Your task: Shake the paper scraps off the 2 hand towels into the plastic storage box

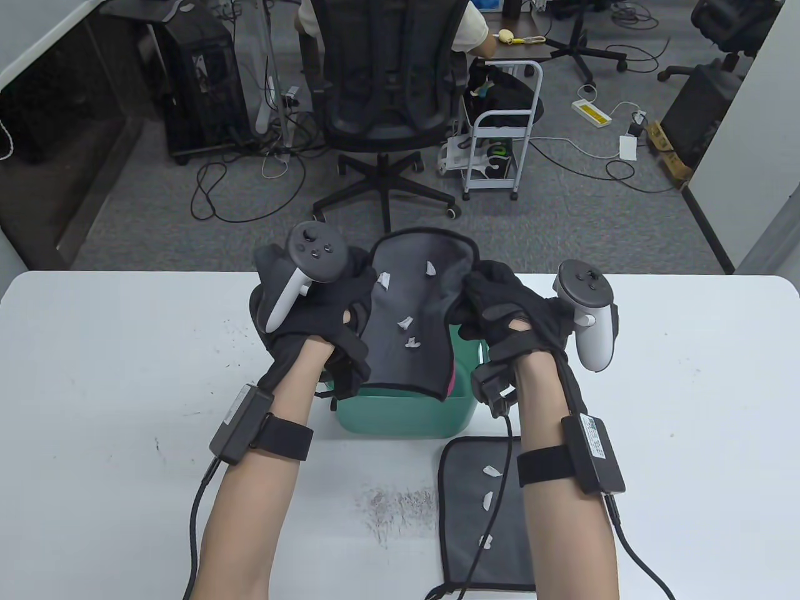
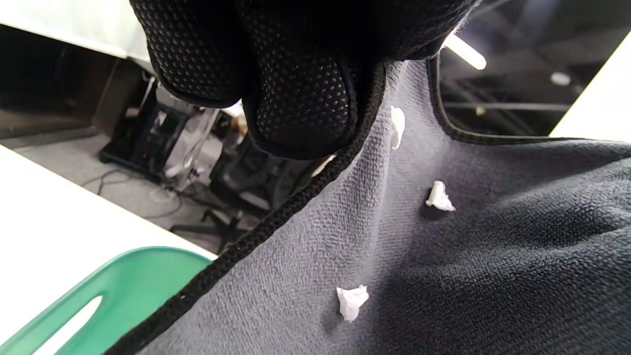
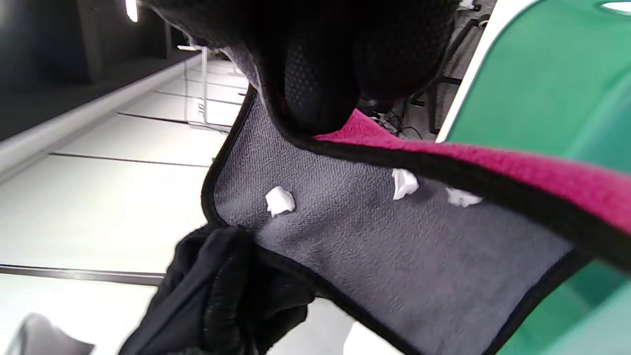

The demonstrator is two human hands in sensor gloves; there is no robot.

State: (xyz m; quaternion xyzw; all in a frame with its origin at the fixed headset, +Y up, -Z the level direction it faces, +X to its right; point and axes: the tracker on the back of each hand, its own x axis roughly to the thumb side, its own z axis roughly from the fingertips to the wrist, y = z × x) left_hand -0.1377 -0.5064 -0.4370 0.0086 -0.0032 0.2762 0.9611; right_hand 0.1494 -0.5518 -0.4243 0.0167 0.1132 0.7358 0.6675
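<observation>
My left hand (image 1: 312,312) and right hand (image 1: 506,312) each pinch a side edge of the first towel (image 1: 415,306), holding it over the green box (image 1: 400,419) at table centre so the scraps (image 1: 405,323) drop inside. Second towel (image 1: 481,512) waits flat at the near edge.

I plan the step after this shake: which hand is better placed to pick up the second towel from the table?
The right hand. The flat towel with scraps lies under the right forearm, right of the green box. The left hand is farther away. Both now grip the raised towel.
</observation>
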